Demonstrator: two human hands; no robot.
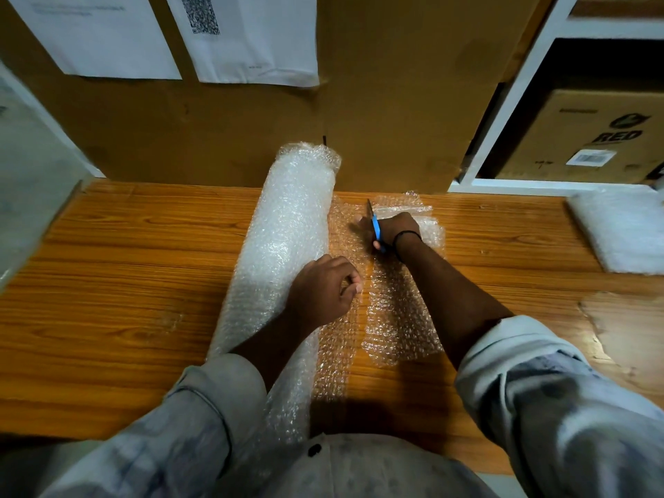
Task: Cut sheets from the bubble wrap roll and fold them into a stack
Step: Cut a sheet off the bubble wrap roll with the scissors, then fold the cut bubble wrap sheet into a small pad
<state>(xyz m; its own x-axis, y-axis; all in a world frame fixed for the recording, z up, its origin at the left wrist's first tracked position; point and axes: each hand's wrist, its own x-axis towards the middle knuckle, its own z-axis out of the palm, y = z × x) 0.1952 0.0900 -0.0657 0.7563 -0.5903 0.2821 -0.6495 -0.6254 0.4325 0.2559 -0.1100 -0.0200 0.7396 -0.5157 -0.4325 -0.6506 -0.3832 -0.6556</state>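
Observation:
The bubble wrap roll (284, 239) lies lengthways on the wooden table (125, 253), running from the far edge toward me. An unrolled sheet (399, 310) spreads to its right, with a cut line running down it. My right hand (393, 230) grips blue-handled scissors (374, 224), blades pointing away from me near the sheet's far end. My left hand (323, 289) pinches the wrap beside the cut, resting against the roll.
A stack of folded bubble wrap (625, 231) lies at the table's right edge. A large cardboard sheet (377, 102) with papers stuck on it stands behind the table. White shelving (510, 113) with a cardboard box (589, 138) is at the back right.

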